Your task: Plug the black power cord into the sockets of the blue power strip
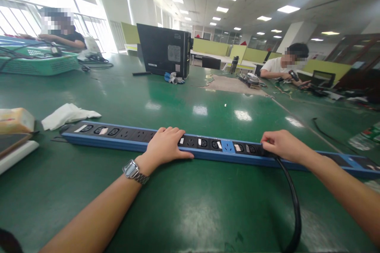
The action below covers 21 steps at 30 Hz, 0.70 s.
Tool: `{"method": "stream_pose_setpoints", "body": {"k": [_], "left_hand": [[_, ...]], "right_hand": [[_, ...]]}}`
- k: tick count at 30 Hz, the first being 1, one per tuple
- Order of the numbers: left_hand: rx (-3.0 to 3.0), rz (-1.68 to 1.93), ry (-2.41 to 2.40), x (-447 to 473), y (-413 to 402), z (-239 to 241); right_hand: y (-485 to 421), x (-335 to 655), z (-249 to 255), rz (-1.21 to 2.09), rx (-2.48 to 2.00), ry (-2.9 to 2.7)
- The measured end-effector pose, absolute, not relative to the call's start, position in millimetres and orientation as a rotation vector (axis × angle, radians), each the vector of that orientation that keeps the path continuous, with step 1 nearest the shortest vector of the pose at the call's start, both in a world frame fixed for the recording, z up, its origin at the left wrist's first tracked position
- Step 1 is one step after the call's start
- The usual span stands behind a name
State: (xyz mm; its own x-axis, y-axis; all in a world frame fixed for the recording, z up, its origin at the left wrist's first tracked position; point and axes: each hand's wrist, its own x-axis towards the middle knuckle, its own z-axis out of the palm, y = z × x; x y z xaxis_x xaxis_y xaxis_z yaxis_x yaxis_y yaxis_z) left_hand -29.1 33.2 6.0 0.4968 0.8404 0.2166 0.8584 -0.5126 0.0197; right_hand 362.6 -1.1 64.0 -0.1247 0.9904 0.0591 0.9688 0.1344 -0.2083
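Note:
A long blue-and-black power strip [228,147] lies across the green table in front of me, with rows of sockets facing up and small white stickers beside some of them. My left hand [164,146], below a silver wristwatch [132,169], grips the strip left of its middle, thumb on the near edge and fingers over the far side. Right of the blue socket, my right hand [279,144] pinches the plug end of a thick black power cord [293,197] against the strip. The fingers partly hide the plug, so how deep it sits cannot be seen. From there the cord curves down toward me.
White tissue [69,115] and a tissue pack [17,120] lie at the left. A green basket [44,63] of cables, a black computer case [163,49] and gloves [174,78] stand farther back. A clear bottle [366,136] lies right. Two people sit beyond.

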Motion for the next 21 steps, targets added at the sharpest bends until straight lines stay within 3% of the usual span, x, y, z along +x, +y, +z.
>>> {"method": "stream_pose_setpoints", "body": {"k": [5,13,21], "left_hand": [[-2.637,-0.294,-1.503,-28,32,8],[-2.632,-0.312,-1.51,-28,32,6],[-2.614,-0.326,-1.487,-27,31,6]], "right_hand": [[-5,341,90,0.189,-1.86,-1.841],[24,193,54,0.762,-1.622,-1.894],[47,143,53,0.557,-1.747,-2.014]]}}
